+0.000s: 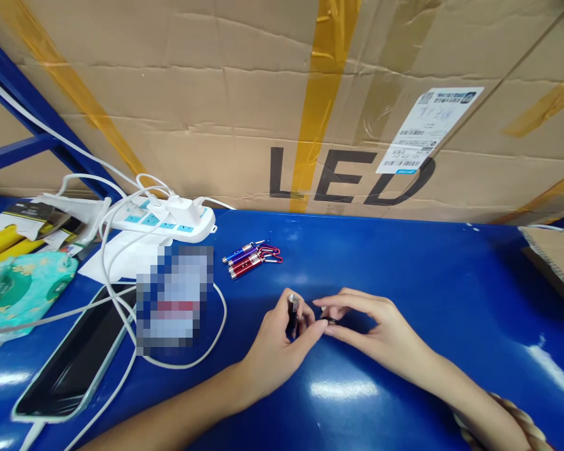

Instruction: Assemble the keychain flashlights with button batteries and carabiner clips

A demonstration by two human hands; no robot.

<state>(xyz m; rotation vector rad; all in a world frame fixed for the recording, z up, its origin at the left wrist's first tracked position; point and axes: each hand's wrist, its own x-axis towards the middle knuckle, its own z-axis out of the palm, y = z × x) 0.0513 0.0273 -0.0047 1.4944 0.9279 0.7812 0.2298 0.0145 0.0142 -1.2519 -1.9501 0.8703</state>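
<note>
My left hand is closed around a small black penlight, its silver end pointing up. Close beside it, my right hand pinches a small black part between thumb and fingers, near my left thumb tip. Whether that part is joined to the penlight cannot be made out. Farther back on the blue table lie several small penlights, blue and red, side by side with carabiner clips at their right ends.
At the left are a white power strip with plugs, looping white cables, a dark phone, a blurred-out object and a green packet. Behind stands a large cardboard box; another box is at the right edge.
</note>
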